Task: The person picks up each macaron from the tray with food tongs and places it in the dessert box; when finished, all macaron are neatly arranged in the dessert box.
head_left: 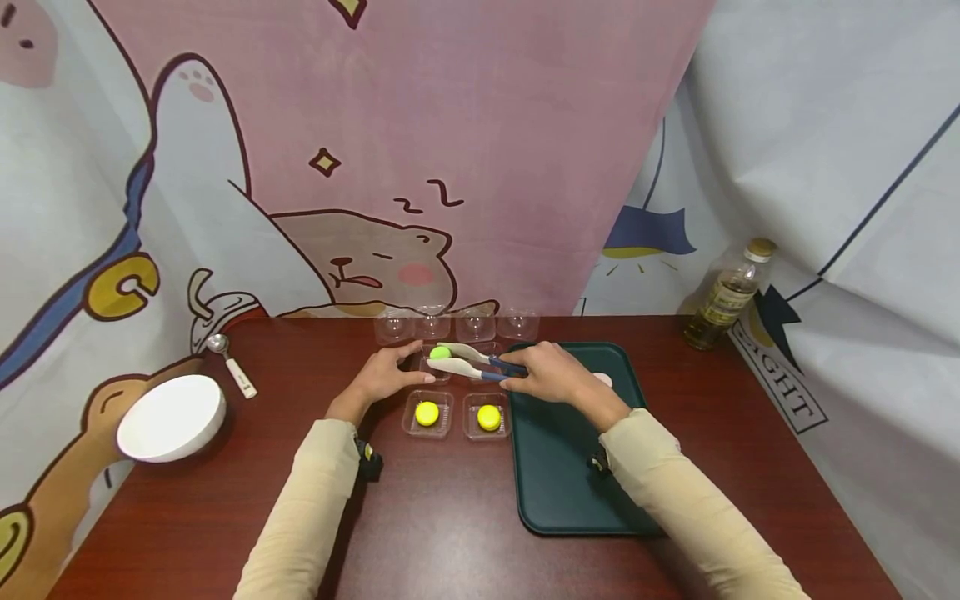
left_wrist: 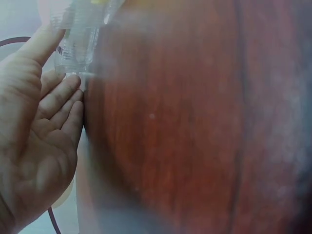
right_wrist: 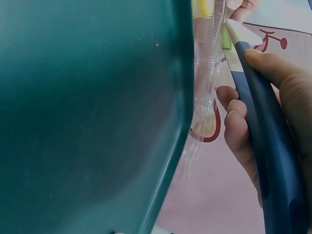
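Note:
My right hand (head_left: 551, 371) grips tongs (head_left: 467, 367) with blue handles and pale tips, which reach left over the back row of clear plastic boxes. Between the tong tips shows a green macaron (head_left: 440, 353), in the back left plastic box (head_left: 442, 375). At that box's left side is my left hand (head_left: 381, 377), index finger behind and thumb in front, holding its edge. In the left wrist view the thumb (left_wrist: 46, 44) lies against the clear plastic. Two front boxes each hold a yellow macaron (head_left: 427, 413). The back right box (head_left: 491, 350) is partly hidden behind the tongs.
A dark green tray (head_left: 555, 500) lies under my right forearm, with a pale round piece (head_left: 603, 379) partly hidden by the hand. Raised clear lids (head_left: 476, 323) line the back edge. At left are a white bowl (head_left: 172, 417) and a scoop (head_left: 240, 377); at back right, a bottle (head_left: 727, 300).

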`<state>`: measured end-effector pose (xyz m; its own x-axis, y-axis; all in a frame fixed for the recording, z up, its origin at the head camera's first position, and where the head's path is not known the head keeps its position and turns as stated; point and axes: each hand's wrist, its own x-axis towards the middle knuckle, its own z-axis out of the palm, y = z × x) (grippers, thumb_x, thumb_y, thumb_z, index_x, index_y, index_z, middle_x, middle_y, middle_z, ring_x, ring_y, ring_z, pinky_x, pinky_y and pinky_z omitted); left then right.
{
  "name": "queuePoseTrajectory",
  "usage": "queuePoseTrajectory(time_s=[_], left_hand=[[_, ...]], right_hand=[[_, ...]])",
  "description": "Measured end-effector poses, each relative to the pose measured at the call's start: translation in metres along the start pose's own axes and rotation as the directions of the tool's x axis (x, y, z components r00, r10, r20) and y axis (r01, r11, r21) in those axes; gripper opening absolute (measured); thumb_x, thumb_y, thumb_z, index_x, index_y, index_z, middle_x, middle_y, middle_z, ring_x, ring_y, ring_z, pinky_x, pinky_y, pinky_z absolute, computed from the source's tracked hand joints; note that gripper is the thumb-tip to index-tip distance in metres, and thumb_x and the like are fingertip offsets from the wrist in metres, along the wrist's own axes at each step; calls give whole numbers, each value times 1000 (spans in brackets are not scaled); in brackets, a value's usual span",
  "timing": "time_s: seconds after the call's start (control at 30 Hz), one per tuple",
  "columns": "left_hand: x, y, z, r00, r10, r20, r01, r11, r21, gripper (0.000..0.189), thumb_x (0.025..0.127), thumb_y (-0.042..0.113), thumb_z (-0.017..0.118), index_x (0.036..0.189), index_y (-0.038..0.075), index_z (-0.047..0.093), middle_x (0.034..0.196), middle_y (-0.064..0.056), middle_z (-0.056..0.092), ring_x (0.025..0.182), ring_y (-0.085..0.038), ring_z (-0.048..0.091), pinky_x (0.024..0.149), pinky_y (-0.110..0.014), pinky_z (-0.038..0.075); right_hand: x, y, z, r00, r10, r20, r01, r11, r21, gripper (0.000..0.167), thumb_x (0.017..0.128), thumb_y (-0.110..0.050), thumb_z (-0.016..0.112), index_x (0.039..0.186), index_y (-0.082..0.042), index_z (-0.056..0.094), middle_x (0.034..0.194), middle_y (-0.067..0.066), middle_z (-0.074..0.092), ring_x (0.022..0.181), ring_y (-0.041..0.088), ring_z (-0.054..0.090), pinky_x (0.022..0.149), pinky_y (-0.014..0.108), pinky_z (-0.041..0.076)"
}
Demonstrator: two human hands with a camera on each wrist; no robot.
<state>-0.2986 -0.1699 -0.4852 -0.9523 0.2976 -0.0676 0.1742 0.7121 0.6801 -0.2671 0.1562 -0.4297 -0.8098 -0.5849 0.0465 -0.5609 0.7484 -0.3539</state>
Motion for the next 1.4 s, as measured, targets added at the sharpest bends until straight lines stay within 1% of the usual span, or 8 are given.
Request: queuePoseTrajectory(time_s=[0.1, 0.37, 0.6, 0.9, 1.1, 1.2, 1.33, 1.4], left_hand=[[1, 0, 0, 1000, 3, 3, -3, 1000, 0, 85, 83, 47, 82, 154, 19, 46, 153, -17, 50, 144, -38, 45, 117, -54, 37], [0, 0, -1, 1000, 3, -3, -3, 1000, 4, 83, 84, 46, 81, 153, 18, 47, 153, -18, 50, 142, -38, 46, 116, -55, 38], [1, -1, 0, 1000, 7, -4, -7, 1000, -5, 83, 84, 45, 81, 153, 16, 47, 154, -15, 50, 142, -38, 47, 116, -54, 39], [2, 0, 0, 1000, 3, 2, -3, 1000, -11, 82, 85, 44, 81, 154, 16, 46, 155, -16, 49, 143, -38, 45, 117, -54, 37], [3, 1, 1, 1000, -9, 4, 9, 1000, -18, 84, 84, 45, 82, 154, 16, 46, 155, -17, 48, 144, -38, 44, 117, -54, 38], [3, 1, 2, 1000, -15, 4, 15, 1000, -21, 85, 83, 46, 82, 154, 17, 46, 154, -19, 48, 144, -38, 44, 117, -54, 38], [2, 1, 1, 1000, -9, 0, 9, 1000, 14, 87, 82, 49, 81, 155, 17, 45, 154, -19, 49, 143, -39, 46, 116, -55, 39], [1, 1, 1, 1000, -1, -2, 1, 999, 36, 87, 83, 50, 81, 155, 16, 44, 154, -19, 49, 143, -39, 46, 116, -55, 39]], right_hand=[[4, -1, 2, 1000, 9, 14, -9, 1000, -2, 46, 93, -36, 75, 134, -17, 68, 80, -7, 70, 51, 4, 47, 50, 23, 38], [11, -7, 3, 999, 13, 40, -12, 1000, -15, 49, 91, -37, 76, 135, -17, 68, 82, -6, 68, 58, 7, 51, 53, 24, 41], [11, -7, 4, 999, 18, 41, -16, 999, -34, 50, 90, -39, 77, 134, -18, 68, 80, -7, 66, 60, 6, 53, 55, 23, 43], [10, -8, 5, 998, 30, 48, -30, 999, -14, 50, 90, -39, 77, 134, -17, 68, 78, -6, 65, 58, 7, 53, 54, 24, 44], [5, -5, 1, 1000, 21, 23, -21, 1000, -21, 49, 91, -38, 76, 134, -17, 68, 76, -6, 65, 57, 6, 51, 53, 24, 42], [-1, -4, -3, 1000, 23, -3, -23, 1000, -11, 49, 91, -38, 76, 134, -15, 68, 82, -5, 70, 55, 6, 50, 52, 24, 41], [-10, -1, -10, 998, 48, -28, -47, 999, 24, 49, 92, -37, 75, 135, -14, 67, 93, -3, 74, 56, 6, 51, 53, 25, 42], [-16, 3, -14, 997, 63, -37, -61, 997, 50, 50, 93, -37, 74, 136, -14, 66, 91, -3, 74, 57, 7, 51, 54, 26, 42]])
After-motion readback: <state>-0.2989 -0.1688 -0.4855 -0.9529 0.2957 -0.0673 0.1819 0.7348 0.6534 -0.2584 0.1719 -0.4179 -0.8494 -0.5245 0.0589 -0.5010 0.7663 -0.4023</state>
